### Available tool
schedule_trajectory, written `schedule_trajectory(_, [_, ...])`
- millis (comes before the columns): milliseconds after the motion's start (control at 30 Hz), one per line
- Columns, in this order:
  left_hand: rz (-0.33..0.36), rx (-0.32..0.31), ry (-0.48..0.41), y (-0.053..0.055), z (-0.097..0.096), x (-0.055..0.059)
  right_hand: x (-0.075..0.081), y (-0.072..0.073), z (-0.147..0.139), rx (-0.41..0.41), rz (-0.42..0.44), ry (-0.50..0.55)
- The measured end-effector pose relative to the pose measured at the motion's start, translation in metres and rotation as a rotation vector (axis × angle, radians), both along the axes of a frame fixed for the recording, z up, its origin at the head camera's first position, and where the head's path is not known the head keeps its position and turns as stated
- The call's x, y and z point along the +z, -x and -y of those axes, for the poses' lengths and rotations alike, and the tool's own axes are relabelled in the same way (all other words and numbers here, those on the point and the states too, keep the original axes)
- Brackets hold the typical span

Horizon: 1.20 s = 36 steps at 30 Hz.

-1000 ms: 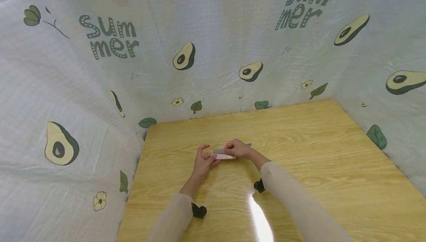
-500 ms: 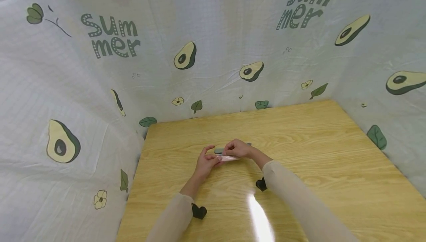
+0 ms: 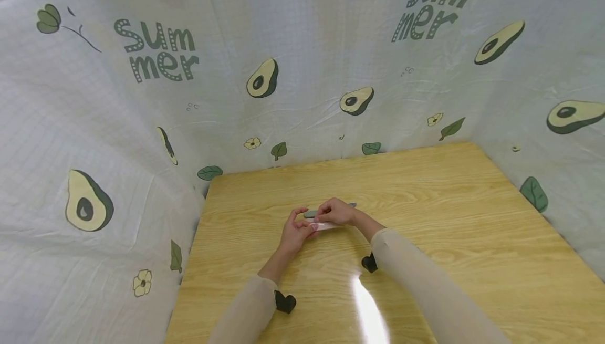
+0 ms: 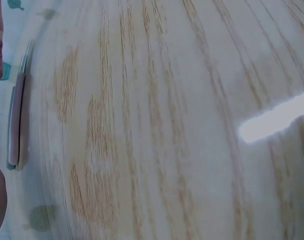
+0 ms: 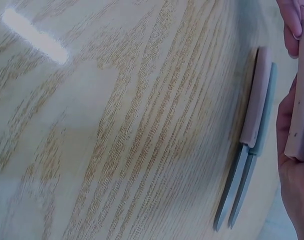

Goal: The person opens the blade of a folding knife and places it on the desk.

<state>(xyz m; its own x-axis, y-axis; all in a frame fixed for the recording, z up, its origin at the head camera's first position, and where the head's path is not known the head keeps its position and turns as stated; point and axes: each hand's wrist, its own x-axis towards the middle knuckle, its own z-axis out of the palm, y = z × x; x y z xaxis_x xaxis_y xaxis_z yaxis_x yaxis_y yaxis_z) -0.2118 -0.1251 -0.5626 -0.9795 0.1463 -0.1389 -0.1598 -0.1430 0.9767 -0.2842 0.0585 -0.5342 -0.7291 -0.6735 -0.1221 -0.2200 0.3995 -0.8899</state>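
Both hands meet over the middle of the table around a long pale pink piece [image 3: 327,226]. My left hand [image 3: 294,232] grips its left part, thumb on the near side. At the other side, my right hand [image 3: 336,211] pinches it with curled fingers. In the right wrist view, the pink piece [image 5: 302,100] has a rounded end and a small dark spot; its exact kind is unclear. On the table just beyond lie two knives side by side, a pink-handled knife [image 5: 256,100] and a teal-handled knife [image 5: 267,110], blades pointing right. The hands partly hide them in the head view.
The wood-grain table [image 3: 425,218] has a bright light reflection [image 3: 368,307] at its near side. A white cloth [image 3: 302,34] with avocado prints hangs behind and on both sides. Each sleeve [image 3: 250,312] has a black band near the wrist.
My left hand has shifted slightly right and closer to the right hand. The pink piece has moved a little toward me, showing more of the teal handle.
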Motion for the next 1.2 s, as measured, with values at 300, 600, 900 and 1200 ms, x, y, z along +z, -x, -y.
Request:
schedule_trajectory(300, [-0.014, 0.019, -0.006, 0.000, -0.001, 0.000, -0.003, 0.001, 0.003, -0.066, -0.025, 0.015])
schedule_trajectory(600, [-0.039, 0.044, -0.057, -0.003, -0.001, -0.004, -0.002, 0.000, 0.000, -0.349, 0.027, 0.075])
schedule_trajectory(900, [-0.030, -0.037, -0.035, -0.007, 0.008, -0.001, 0.002, 0.008, -0.026, -0.277, 0.155, 0.152])
schedule_trajectory(1200, [-0.024, -0.178, -0.008, -0.008, 0.016, -0.002, 0.019, 0.015, -0.041, -0.052, 0.219, 0.041])
